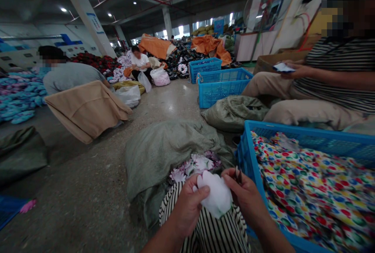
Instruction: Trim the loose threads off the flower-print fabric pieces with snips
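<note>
Above my lap, my left hand [190, 202] pinches the left edge of a white, petal-edged fabric piece [217, 195] between thumb and fingers. My right hand [245, 196] is closed at the right edge of the same piece. Two dark pointed tips of what looks like a pair of thread snips [238, 175] stick up from its curled fingers. Just beyond my hands, more white and purple petal-shaped fabric pieces [197, 164] fill the mouth of a grey-green woven sack [168, 147]. Striped cloth covers my knees.
On my right stands a blue plastic crate [258, 174] of dotted fabric [316, 182]. A seated person [336, 73] holds a phone-like object [283, 68] behind it. Another sack [234, 110] and blue crate [224, 85] lie ahead. Two more people sit farther off near fabric heaps.
</note>
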Motion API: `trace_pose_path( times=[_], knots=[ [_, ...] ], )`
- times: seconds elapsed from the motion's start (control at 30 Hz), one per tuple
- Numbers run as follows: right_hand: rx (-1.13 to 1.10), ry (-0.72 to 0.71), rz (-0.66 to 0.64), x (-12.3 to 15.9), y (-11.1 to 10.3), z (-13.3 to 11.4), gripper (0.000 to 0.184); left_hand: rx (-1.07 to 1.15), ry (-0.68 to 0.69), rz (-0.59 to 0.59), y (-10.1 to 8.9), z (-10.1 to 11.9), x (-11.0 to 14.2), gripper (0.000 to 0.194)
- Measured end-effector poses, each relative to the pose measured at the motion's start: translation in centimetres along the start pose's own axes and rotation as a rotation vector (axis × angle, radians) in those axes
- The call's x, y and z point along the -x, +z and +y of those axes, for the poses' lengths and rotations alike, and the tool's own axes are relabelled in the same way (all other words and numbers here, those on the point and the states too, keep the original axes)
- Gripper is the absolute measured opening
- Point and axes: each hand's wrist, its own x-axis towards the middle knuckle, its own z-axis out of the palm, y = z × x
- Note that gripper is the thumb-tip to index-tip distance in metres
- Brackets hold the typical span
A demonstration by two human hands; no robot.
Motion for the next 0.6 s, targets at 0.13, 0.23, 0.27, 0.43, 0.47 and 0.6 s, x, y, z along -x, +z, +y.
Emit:
trace_pose_path(
  times=[0.13, 0.23, 0.27, 0.43, 0.47, 0.6],
  knots=[
    [0.053, -0.058, 0.008, 0.4, 1.0, 0.8, 0.024, -0.114, -0.084, -0.011, 0.5, -0.2, 0.3, 0.040],
    [0.091, -0.042, -0.006, 0.4, 1.1, 1.3, 0.025, -0.128, -0.113, 0.096, 0.8, -0.8, 0.1, 0.030],
    [0.110, -0.035, -0.001, 0.3, 0.9, 1.3, 0.026, -0.112, -0.095, 0.131, 0.9, -0.9, 0.0, 0.026],
    [0.395, -0.237, 0.064, 1.0, -0.4, 0.0, 0.024, -0.248, 0.010, 0.217, 1.0, -0.5, 0.1, 0.022],
    [0.508, -0.318, 0.043, 1.3, -0.6, -0.3, 0.023, -0.319, 0.027, 0.218, 1.1, -0.3, 0.3, 0.022],
    [0.959, -0.608, -0.101, 2.5, -0.7, -1.5, 0.024, -0.468, 0.068, 0.210, 1.5, 0.3, 0.7, 0.022]
  ],
)
